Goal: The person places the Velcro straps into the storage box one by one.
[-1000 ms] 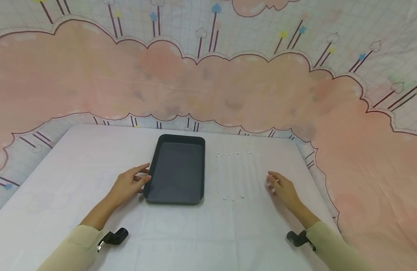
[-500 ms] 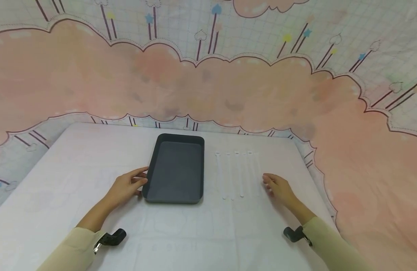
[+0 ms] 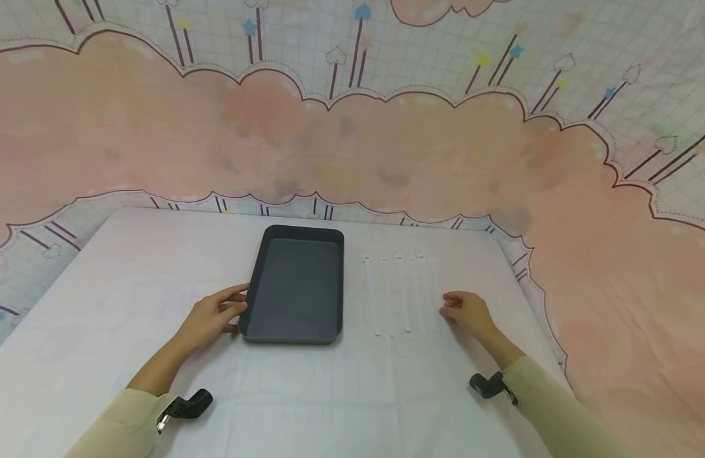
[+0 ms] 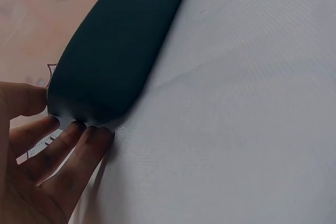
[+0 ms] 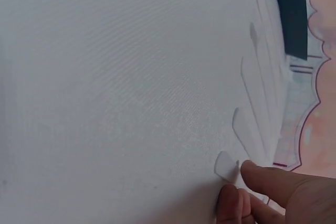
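A dark grey rectangular tray (image 3: 297, 286) lies flat on the white table. My left hand (image 3: 206, 324) is at its left side, fingers spread and fairly straight; in the left wrist view, the thumb and fingertips (image 4: 102, 136) touch the tray's wall (image 4: 110, 51). To the tray's right, several thin, whitish see-through strips (image 3: 408, 299) with rounded ends lie side by side. My right hand (image 3: 469, 312) is at the rightmost strip. In the right wrist view, its thumb and bent fingers (image 5: 229, 203) stand apart around that strip (image 5: 226, 166), which lies on the table.
The white tabletop (image 3: 306, 407) extends on all sides of the tray, with its far edge near a patterned pink backdrop (image 3: 352, 152). A black wrist camera (image 3: 192, 405) is fixed at the left sleeve and another wrist camera (image 3: 489, 385) at the right sleeve.
My right hand has moved left toward the rightmost strip, and its thumb now shows below the fingers. The left hand stays at the tray; the whole view has shifted slightly.
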Demonstrator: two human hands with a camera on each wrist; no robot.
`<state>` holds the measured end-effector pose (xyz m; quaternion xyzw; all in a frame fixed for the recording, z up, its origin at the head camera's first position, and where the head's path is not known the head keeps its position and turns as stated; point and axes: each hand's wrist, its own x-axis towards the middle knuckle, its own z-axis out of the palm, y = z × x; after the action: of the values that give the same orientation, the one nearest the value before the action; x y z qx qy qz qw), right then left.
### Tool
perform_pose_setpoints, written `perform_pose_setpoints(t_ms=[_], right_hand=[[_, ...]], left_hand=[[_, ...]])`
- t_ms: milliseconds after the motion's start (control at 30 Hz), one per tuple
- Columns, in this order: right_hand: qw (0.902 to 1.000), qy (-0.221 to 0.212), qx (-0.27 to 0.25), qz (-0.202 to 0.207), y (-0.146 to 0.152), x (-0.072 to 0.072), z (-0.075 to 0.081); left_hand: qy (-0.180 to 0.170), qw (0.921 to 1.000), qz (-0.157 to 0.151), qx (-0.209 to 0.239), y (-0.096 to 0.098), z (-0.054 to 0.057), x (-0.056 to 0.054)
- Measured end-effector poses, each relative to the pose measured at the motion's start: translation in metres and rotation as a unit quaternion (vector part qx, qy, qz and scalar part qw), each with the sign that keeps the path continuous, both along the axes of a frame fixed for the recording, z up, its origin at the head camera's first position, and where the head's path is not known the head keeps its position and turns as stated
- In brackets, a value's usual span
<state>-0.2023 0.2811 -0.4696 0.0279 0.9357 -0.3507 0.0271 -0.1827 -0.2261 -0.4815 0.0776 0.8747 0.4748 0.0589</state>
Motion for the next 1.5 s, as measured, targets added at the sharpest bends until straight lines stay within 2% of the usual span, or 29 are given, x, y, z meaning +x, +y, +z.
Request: perform_pose_setpoints(t_ms=[400,667,1000,1200,1500], right_hand=[[0.9981,-0.033,0.013,-0.050,-0.008,-0.003,0.006],[0.9975,-0.040,0.021,-0.055,-0.009,-0.007,0.006],[0.9970,-0.052,0.022,-0.052,-0.011,-0.011,0.008],[0.9954,-0.071,0.016,-0.064,-0.012,-0.013,0.009],[0.9968,-0.055,0.009,-0.059,-0.012,-0.010,0.008]], left_hand=[[-0.009,0.9999,0.005,0.005,0.000,-0.002,0.002],[-0.017,0.9993,0.005,0.032,0.001,-0.002,0.004],[-0.044,0.9966,0.034,0.060,0.006,-0.003,0.008],[-0.055,0.9947,0.038,0.078,0.007,-0.004,0.009],[-0.062,0.9942,0.042,0.077,0.007,-0.008,0.010]])
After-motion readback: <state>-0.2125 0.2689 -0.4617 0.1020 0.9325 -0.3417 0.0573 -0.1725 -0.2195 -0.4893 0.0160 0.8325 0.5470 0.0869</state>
